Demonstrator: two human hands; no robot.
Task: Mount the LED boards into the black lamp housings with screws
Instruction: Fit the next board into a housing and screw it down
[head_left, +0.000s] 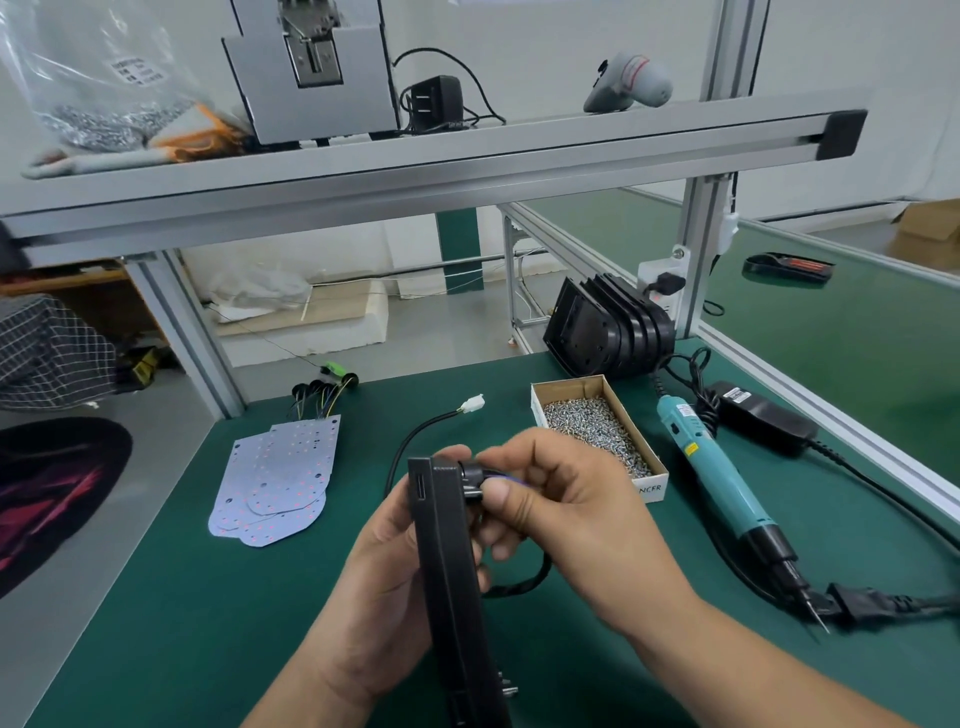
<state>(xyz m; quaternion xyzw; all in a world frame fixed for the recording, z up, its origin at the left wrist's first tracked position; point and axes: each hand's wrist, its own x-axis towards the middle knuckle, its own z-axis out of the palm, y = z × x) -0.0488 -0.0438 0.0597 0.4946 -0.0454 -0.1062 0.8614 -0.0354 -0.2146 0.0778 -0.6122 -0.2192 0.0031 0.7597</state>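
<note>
We see through a single wide-angle camera worn on the head, facing forward and down at the green tabletop (182, 597) from close above. The left hand (387, 577) and right hand (561, 499), gripping the black lamp housing (447, 545) and its cable (410, 441), sit nearest the lens, low in frame; the shelf (415, 156) crosses the top, farther off.

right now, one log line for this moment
left hand: holds housing on edge | right hand: pinches cable fitting | screwdriver: lies on mat
</note>
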